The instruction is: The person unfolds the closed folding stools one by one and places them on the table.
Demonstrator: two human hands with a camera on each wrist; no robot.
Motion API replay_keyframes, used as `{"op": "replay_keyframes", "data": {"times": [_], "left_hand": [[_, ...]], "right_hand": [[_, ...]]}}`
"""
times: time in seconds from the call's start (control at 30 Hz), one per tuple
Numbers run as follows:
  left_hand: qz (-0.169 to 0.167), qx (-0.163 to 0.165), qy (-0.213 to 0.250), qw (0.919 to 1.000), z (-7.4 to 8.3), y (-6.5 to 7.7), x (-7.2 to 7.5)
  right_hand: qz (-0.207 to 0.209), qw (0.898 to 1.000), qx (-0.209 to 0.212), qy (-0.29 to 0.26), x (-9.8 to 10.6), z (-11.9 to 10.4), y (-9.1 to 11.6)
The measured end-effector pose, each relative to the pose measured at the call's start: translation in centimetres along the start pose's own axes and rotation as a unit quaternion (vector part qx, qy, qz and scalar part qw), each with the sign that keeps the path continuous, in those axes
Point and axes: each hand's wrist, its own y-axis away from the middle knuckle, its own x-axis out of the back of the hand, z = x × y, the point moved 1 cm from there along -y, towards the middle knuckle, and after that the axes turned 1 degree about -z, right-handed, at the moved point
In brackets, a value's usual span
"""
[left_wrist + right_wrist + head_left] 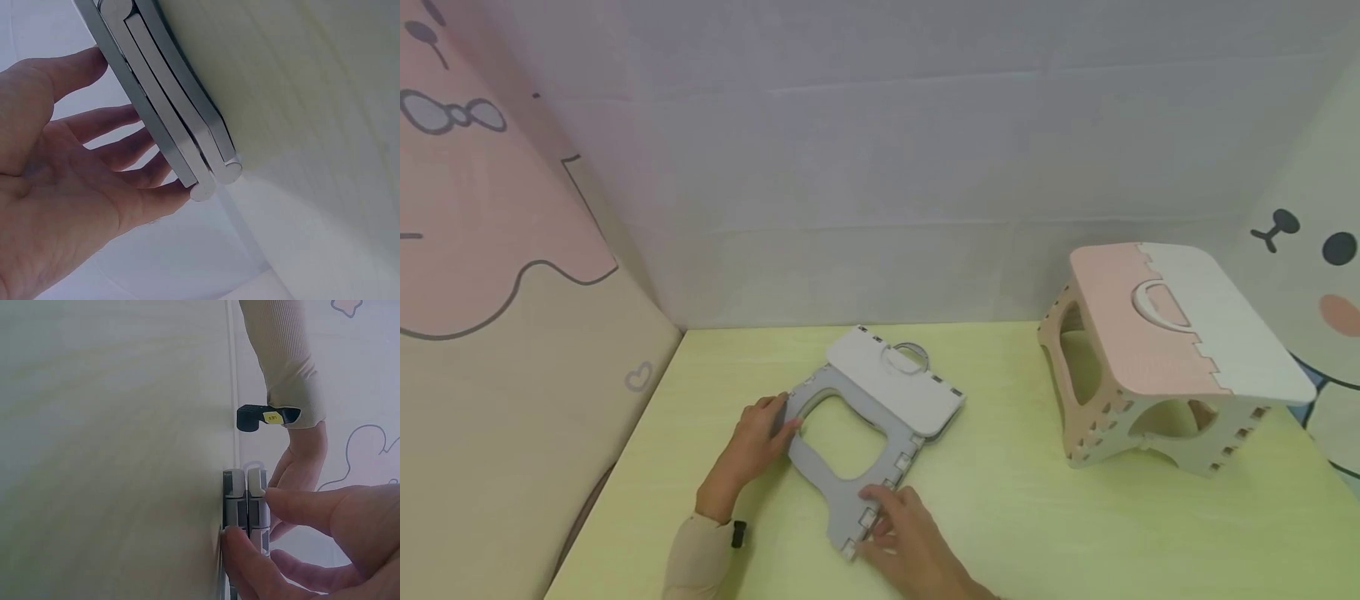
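A folded stool (880,442) with grey legs and a white seat panel (898,383) lies flat on the table, turned diagonally. A looped handle (913,357) sticks out at its far side. On the left corner of the leg frame rests my left hand (752,446); in the left wrist view its thumb and extended fingers (159,169) touch the grey outer face. My right hand (913,542) pinches the stool's near hinged edge. The right wrist view has the thumb on the upper layer and the index finger (240,550) against the lower one.
A second stool (1180,325), unfolded, with a pink and white top, stands at the table's right. The pale green table (1000,533) meets a light cloth wall behind. Printed cartoon cloths (497,375) hang at both sides.
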Motion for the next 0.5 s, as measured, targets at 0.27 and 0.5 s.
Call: {"op": "replay_keyframes", "data": {"times": [0.27, 0.5], "left_hand": [[0.002, -0.006, 0.001, 1.0000, 0.03, -0.45, -0.05], [0.003, -0.018, 0.009, 0.9998, 0.14, -0.74, -0.11]], "right_hand": [[0.007, 0.999, 0.029, 0.027, 0.56, 0.09, -0.03], [0.037, 0.996, 0.066, 0.049, 0.83, 0.29, -0.31]]}}
